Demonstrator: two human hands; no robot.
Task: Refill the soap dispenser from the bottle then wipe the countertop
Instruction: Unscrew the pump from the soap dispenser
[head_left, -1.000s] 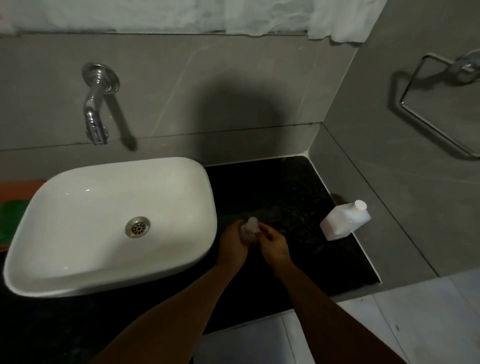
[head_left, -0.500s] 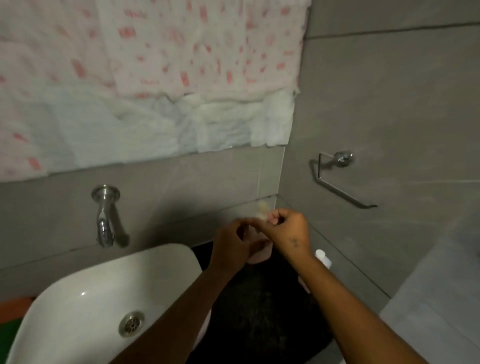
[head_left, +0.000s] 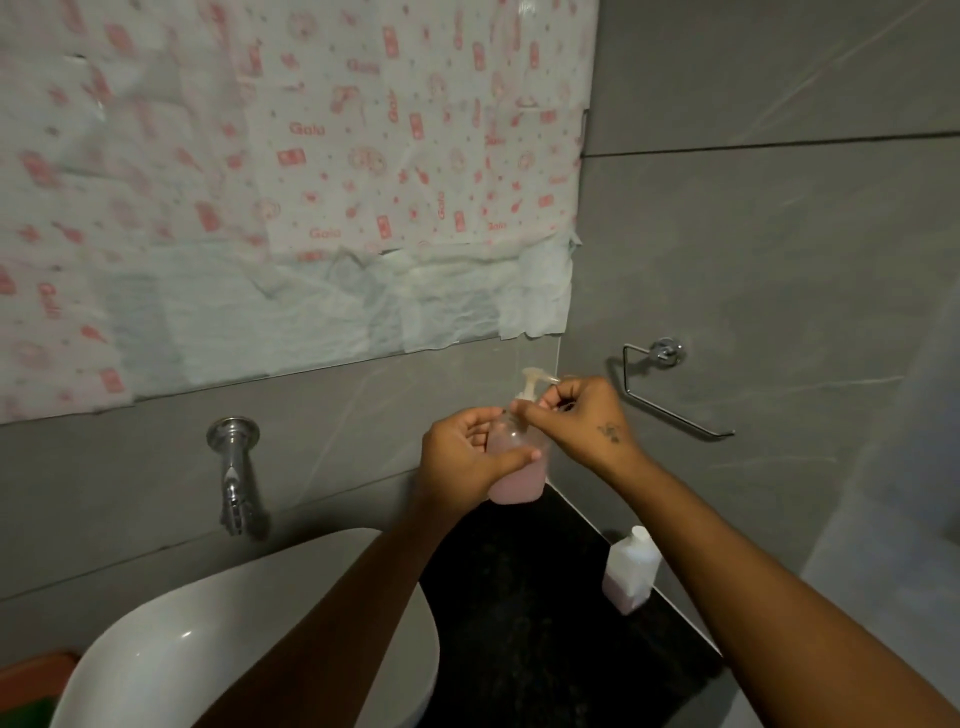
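Up off the surface (head_left: 545, 597), held dispenser (head_left: 519, 467) upright: left hand (head_left: 467, 457) wrapped round its pink-filled body, thumb across the front. Right hand (head_left: 582, 421) at the pump, fingers (head_left: 530, 413) pinching the collar just below the nozzle. Left bottle (head_left: 631, 571) standing near the wall, well apart, beside the sink (head_left: 208, 649).

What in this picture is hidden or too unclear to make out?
- Soap dispenser: head view; left hand covers much of its body, so the fill level is unclear.
- Pump collar: right hand fingers hide whether it is screwed on.
- Refill bottle: label too small and dim to read.
- Sink: cut off by the bottom edge and crossed by the left forearm.
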